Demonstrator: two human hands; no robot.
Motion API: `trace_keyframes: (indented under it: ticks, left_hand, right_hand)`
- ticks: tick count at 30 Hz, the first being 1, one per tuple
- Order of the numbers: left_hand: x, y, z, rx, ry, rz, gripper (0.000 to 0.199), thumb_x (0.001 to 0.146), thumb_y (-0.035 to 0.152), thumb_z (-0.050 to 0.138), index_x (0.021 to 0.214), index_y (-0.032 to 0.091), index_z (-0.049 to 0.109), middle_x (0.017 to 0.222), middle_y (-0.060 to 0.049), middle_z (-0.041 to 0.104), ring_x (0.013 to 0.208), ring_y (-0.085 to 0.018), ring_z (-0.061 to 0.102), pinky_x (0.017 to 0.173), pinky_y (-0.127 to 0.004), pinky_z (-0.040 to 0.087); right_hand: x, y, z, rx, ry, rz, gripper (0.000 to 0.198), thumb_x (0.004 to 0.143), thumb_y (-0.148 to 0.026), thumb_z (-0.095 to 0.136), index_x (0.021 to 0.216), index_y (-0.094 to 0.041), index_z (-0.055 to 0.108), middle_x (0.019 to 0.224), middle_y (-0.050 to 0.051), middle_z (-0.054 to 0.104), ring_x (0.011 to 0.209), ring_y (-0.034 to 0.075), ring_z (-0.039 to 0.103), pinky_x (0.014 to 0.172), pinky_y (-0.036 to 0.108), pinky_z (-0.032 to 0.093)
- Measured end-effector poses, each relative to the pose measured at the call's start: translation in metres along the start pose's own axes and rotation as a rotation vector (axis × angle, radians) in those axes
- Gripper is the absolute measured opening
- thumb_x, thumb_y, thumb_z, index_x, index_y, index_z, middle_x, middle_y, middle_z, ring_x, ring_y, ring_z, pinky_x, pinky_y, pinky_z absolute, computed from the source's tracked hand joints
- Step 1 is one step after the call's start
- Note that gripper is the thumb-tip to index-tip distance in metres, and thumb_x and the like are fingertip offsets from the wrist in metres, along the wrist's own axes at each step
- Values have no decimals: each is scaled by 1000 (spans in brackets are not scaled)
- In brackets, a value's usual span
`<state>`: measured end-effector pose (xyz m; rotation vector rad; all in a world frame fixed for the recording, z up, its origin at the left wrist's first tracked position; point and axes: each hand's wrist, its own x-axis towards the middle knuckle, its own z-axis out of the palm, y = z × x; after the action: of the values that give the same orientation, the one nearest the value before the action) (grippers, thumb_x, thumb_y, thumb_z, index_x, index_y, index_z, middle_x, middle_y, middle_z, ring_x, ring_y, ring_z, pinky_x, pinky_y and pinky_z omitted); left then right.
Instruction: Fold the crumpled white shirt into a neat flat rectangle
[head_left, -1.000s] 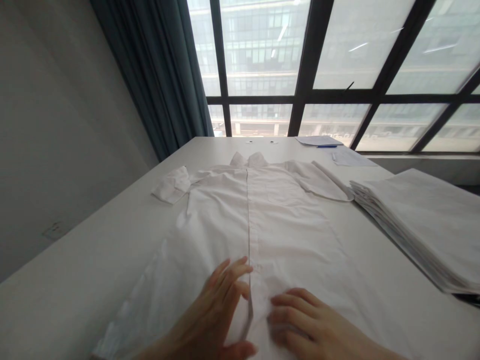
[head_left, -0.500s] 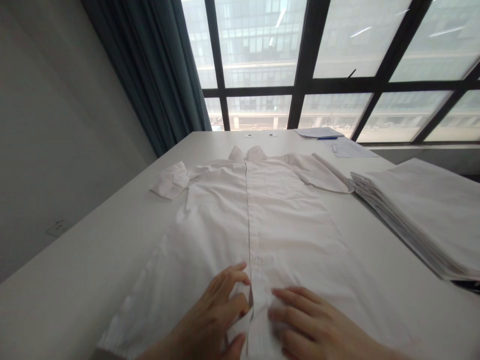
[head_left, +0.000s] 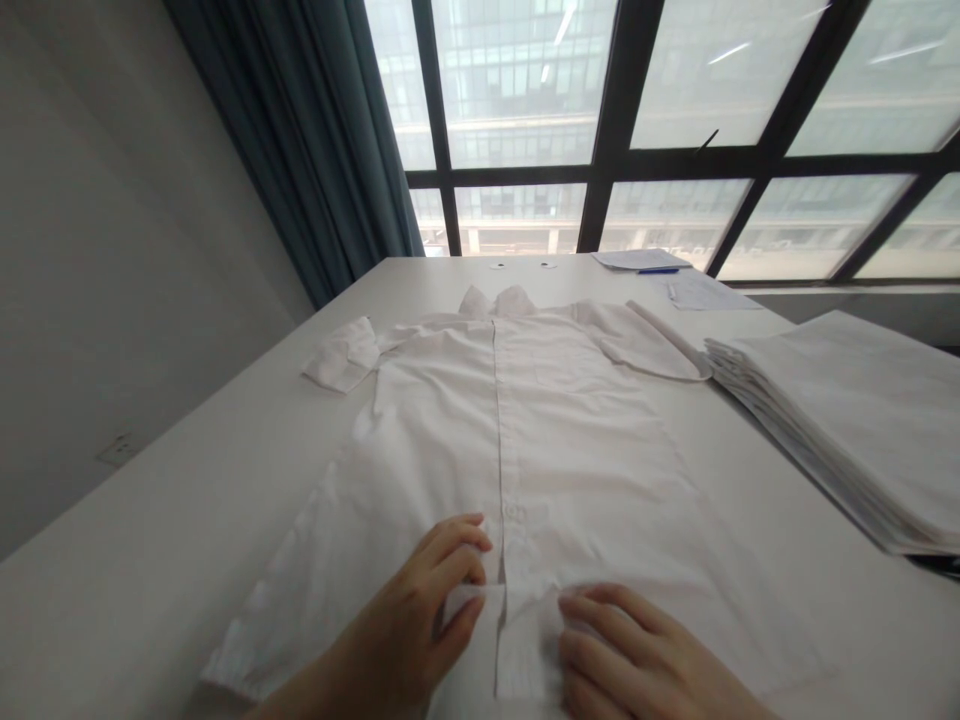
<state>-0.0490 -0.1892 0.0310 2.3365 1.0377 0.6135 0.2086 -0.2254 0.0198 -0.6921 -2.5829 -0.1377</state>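
Observation:
A white button-up shirt [head_left: 577, 450] lies front side up on the white table, its collar at the far end and its hem near me. Its buttoned placket runs down the middle, with a gap near the bottom. My left hand [head_left: 420, 605] is closed on the fabric just left of the placket, thumb below and fingers above a raised fold. On the right side of the placket, my right hand [head_left: 637, 650] has its fingers curled into the cloth near the hem; its thumb is hidden and its edge slightly blurred.
A stack of folded white cloth [head_left: 862, 410] lies at the right on the table [head_left: 150, 560]. Papers [head_left: 641, 260] and a blue pen [head_left: 658, 271] rest at the far edge. Beyond are windows and a blue curtain [head_left: 300, 130]; a wall runs along the left.
My left hand has shifted slightly left and up, bringing its fingers together on the fabric. My right hand has moved a little right, and the cloth between the hands has lifted and folded.

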Motion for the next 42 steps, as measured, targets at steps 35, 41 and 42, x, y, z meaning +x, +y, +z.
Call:
trace_keyframes:
  ticks: [35, 41, 42]
  left_hand:
    - [1, -4, -2, -10, 40, 75, 15, 88, 8, 47, 95, 20, 53, 113, -6, 64, 122, -17, 53, 104, -28, 44]
    - [6, 6, -17, -33, -156, 265, 17, 95, 30, 51, 105, 21, 61, 119, -7, 66, 122, -21, 53, 107, -32, 41]
    - [7, 8, -20, -22, -203, 313, 22, 96, 35, 50, 108, 21, 61, 121, -7, 66, 122, -21, 54, 108, -33, 41]
  right_hand:
    - [9, 9, -14, 626, 14, 404, 14, 88, -9, 48, 83, -21, 54, 77, 2, 63, 71, 13, 61, 66, 20, 51]
    - [6, 19, -15, 734, 268, 559, 13, 91, -14, 44, 82, -23, 48, 78, 2, 59, 73, 14, 61, 65, 23, 51]
    - [5, 20, -16, 742, 287, 560, 13, 91, -15, 44, 83, -23, 48, 79, 2, 60, 73, 14, 61, 66, 23, 51]
